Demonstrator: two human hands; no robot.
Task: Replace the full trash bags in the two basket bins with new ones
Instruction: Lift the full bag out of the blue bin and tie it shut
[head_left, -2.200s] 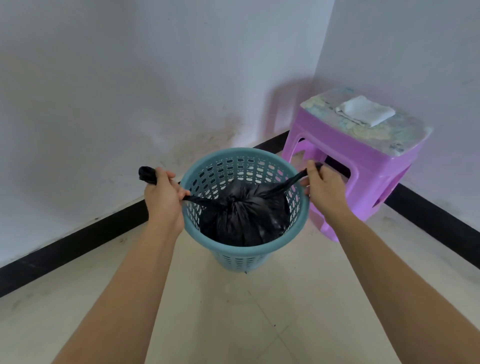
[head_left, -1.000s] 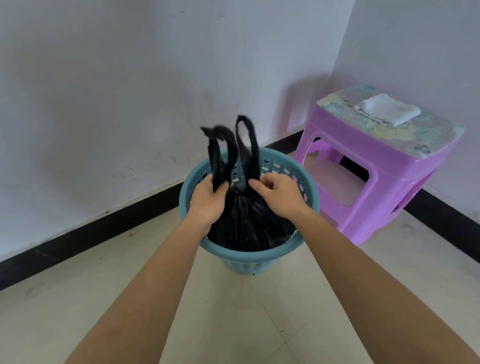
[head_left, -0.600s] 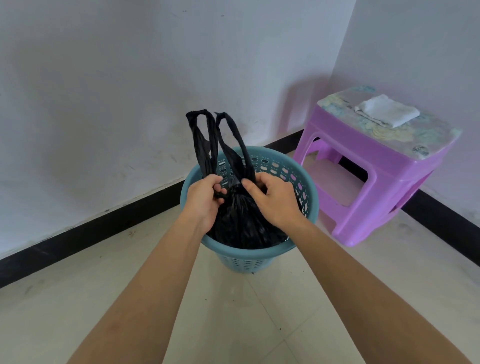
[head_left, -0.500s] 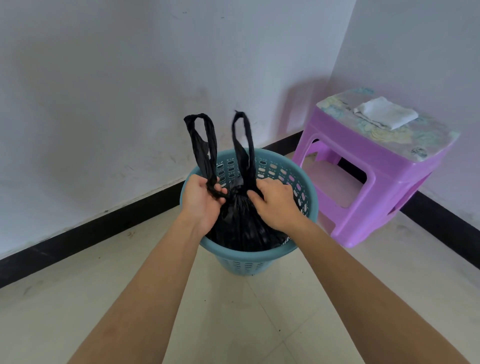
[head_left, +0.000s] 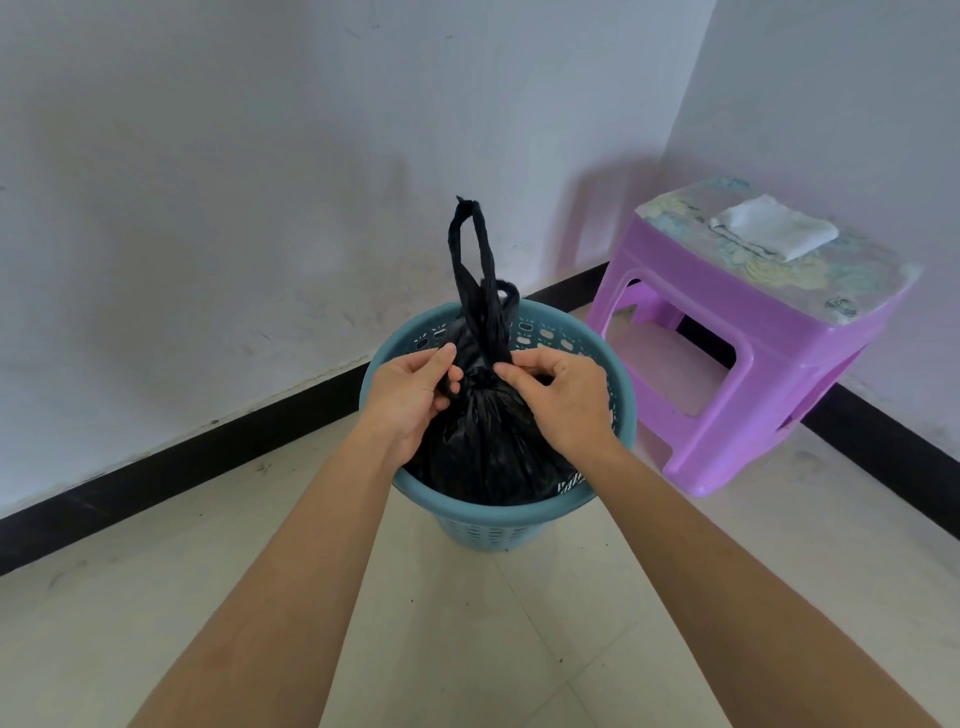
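Head view, and on the left a black baseboard (head_left: 156, 483) runs along the foot of the white wall. Left hand (head_left: 410, 400) is over the bin, its fingers (head_left: 441, 358) pinching the gathered neck of the black trash bag (head_left: 488, 452). The bag sits down inside the teal basket bin (head_left: 488, 530), which stands on the tiled floor (head_left: 467, 649). Its two handle loops (head_left: 480, 312) stick up above the rim, one taller than the other. Right hand (head_left: 563, 402) meets it from the other side, thumb and forefinger nipping the same neck, other fingers curled. Further right, near the bin, a purple plastic stool (head_left: 753, 364) stands in the corner, a folded white cloth (head_left: 774, 234) lying on its seat.
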